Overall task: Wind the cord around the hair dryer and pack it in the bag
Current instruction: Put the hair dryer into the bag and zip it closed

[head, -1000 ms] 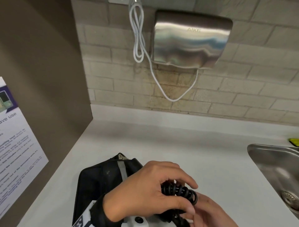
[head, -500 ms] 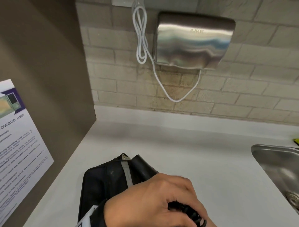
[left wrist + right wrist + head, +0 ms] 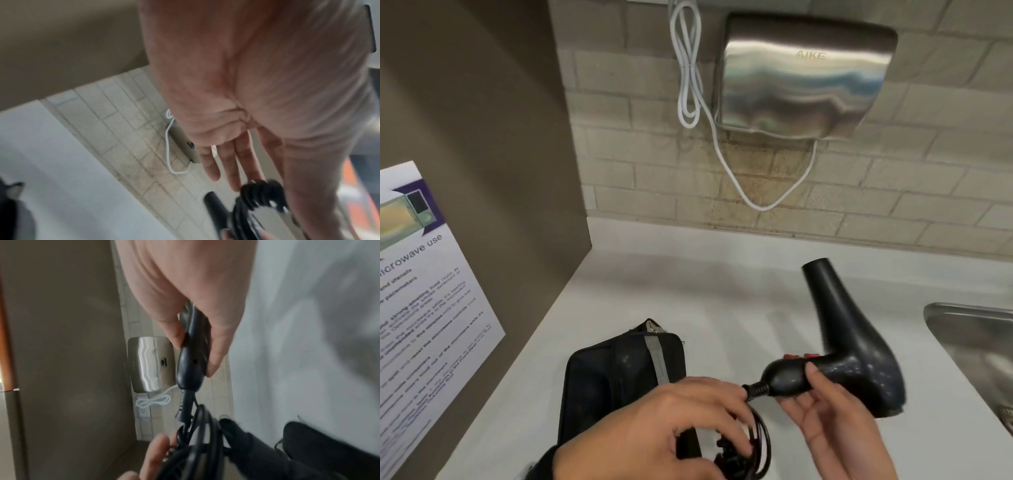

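A black hair dryer hangs above the white counter, nozzle pointing away from me. My right hand grips its handle, thumb on top and fingers beneath. The black cord leaves the handle's end and falls in loose loops. My left hand curls over those loops just left of the handle. Its coiled stretch lies at the left fingertips. A black bag with a grey strap lies on the counter under and left of my left hand; I cannot tell whether it is zipped.
A steel hand dryer with a white cable hangs on the brick wall. A steel sink sits at the right. At the left stands a brown panel carrying a microwave notice.
The hair dryer has come up into view in my right hand, to the right of the bag. My left hand, earlier cupped over the tight coil, now holds looser loops of cord.
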{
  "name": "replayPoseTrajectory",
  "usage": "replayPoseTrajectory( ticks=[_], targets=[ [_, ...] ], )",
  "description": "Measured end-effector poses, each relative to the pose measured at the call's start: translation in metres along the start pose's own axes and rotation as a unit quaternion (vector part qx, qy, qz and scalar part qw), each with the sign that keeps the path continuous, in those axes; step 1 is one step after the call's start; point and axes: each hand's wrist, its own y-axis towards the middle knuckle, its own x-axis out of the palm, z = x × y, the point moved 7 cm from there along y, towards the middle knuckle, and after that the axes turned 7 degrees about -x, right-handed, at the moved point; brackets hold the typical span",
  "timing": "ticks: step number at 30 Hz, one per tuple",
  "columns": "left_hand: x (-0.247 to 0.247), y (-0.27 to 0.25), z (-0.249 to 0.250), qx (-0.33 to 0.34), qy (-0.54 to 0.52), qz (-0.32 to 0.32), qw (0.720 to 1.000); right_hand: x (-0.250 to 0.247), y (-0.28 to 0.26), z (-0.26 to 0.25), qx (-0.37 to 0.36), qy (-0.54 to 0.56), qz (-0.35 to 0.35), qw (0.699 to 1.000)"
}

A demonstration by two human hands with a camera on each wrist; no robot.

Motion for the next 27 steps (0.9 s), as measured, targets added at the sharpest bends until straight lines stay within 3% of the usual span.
replayPoseTrajectory(
  ticks=[3,7,9,13,17,20,27],
  targets=[
    [-0.014,-0.015,-0.038,-0.083,0.076,0.032,0.993,-0.005,-0.002,-0.011,-0.064,0.014,-0.031,0.997],
    [-0.031,-0.038,-0.105,-0.211,0.249,-0.049,0.944,-0.024,-0.005,-0.029,-0.113,-0.029,-0.004,0.993],
    [-0.038,-0.045,-0.128,-0.234,0.307,-0.077,0.919,-0.031,-0.006,-0.033,-0.117,-0.049,-0.001,0.992],
    [-0.048,-0.038,-0.158,-0.251,0.327,-0.063,0.909,-0.029,-0.014,-0.037,-0.117,-0.064,-0.005,0.991],
    [-0.05,-0.025,-0.178,-0.24,0.327,-0.054,0.912,-0.027,-0.019,-0.035,-0.097,-0.05,0.007,0.994],
    [-0.055,-0.018,-0.177,-0.189,0.338,-0.025,0.922,-0.03,-0.022,-0.035,-0.094,-0.055,0.022,0.994],
    [-0.078,0.004,-0.119,-0.053,0.379,0.141,0.913,-0.026,-0.037,-0.043,-0.113,-0.091,0.04,0.989]
  ],
)
